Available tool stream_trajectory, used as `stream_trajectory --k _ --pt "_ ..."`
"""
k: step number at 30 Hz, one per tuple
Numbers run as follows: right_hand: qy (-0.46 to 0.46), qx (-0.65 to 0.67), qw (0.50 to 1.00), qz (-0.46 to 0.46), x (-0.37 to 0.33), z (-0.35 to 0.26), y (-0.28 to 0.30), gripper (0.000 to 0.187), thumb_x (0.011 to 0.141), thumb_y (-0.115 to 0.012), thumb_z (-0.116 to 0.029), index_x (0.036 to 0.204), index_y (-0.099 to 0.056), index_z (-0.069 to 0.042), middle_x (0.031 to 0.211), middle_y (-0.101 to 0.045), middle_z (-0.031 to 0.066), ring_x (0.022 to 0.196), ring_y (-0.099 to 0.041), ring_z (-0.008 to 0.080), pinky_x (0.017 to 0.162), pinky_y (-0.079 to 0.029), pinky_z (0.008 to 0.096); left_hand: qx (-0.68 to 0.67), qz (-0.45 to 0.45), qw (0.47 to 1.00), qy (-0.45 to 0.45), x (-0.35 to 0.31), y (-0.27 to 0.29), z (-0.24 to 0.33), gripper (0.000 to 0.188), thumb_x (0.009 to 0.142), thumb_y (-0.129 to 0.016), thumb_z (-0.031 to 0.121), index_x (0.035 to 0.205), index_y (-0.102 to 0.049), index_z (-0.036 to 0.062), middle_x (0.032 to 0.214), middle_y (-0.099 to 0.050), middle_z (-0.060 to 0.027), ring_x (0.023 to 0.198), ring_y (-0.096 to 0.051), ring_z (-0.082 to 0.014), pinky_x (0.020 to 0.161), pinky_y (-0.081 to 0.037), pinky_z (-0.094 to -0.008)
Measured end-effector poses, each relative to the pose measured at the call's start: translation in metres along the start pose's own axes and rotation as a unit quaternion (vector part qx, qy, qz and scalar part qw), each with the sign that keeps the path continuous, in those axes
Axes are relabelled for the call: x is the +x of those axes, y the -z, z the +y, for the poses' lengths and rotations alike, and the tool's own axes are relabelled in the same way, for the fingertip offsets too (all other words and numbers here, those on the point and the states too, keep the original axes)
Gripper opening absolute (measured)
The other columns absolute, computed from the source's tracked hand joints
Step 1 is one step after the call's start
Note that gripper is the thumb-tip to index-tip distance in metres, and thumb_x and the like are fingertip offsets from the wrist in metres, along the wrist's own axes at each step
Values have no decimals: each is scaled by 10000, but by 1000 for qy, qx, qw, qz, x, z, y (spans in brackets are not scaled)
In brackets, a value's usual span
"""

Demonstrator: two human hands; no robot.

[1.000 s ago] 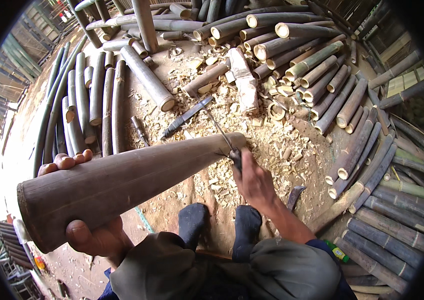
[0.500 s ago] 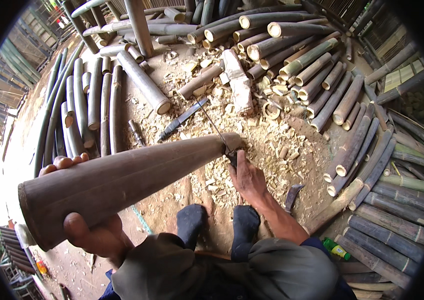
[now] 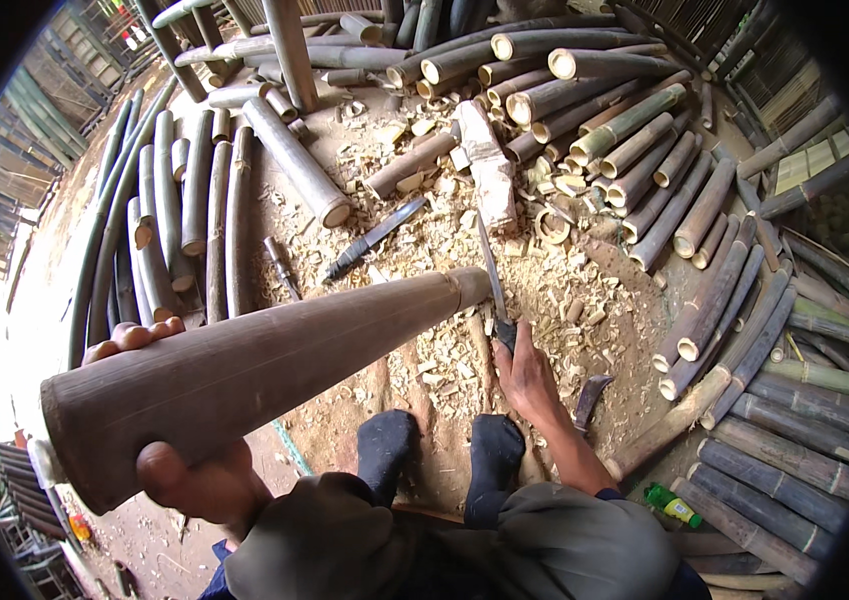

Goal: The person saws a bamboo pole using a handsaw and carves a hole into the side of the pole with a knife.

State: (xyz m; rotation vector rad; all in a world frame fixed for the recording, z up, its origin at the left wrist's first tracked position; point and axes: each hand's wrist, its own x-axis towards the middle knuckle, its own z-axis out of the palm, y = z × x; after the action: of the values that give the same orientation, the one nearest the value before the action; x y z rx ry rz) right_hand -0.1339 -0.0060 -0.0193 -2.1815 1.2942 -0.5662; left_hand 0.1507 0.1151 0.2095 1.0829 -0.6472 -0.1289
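Note:
A thick brown bamboo section (image 3: 255, 365) slants across in front of me, its wide end at the lower left and its far end at the middle right. Wrapped around its wide part is my left hand (image 3: 200, 480), thumb on the near side, fingertips over the far side. My right hand (image 3: 525, 375) is closed on the dark handle of a knife (image 3: 490, 262). The blade points away from me, right beside the bamboo's far end; whether it touches I cannot tell. Pale shavings (image 3: 445, 350) litter the ground below.
Another long knife (image 3: 377, 238) lies among the shavings, near a pale block (image 3: 485, 165). A curved blade (image 3: 591, 400) is on the ground at right. Bamboo lengths (image 3: 625, 125) are stacked at the far right, more (image 3: 200, 200) at left. A green bottle (image 3: 673, 503) lies at lower right.
My right hand has moved right with the knife. The blade lay across the bamboo's far end before and is now beside it, upright in view. My left hand keeps its hold.

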Motion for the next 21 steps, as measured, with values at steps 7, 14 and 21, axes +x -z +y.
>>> stream_trajectory --k 7,14,21 --pt "159 66 981 88 14 -54 9 339 1050 -611 -166 1258 -442 40 855 -666 215 594 -705 307 448 -564 422 5 12 1000 -8 1 -8 6 976 770 -807 578 1463 -416 11 1334 -531 -170 1274 -560 -339 1192 -404 -514" --pt "5 42 999 10 10 -35 4 413 1031 -638 -152 1299 -446 98 738 -648 275 611 -687 445 488 -529 490 -134 -119 980 -90 6 11 -12 998 746 -868 531 1468 -410 16 1308 -538 -167 1252 -560 -300 1185 -391 -493" --pt "31 122 992 -3 23 -77 59 434 1032 -647 -174 1308 -471 111 803 -684 298 677 -726 444 533 -558 492 -221 -288 927 -92 19 35 -18 1066 567 -999 487 1374 -455 54 1240 -564 -106 1213 -563 -284 1158 -373 -458"
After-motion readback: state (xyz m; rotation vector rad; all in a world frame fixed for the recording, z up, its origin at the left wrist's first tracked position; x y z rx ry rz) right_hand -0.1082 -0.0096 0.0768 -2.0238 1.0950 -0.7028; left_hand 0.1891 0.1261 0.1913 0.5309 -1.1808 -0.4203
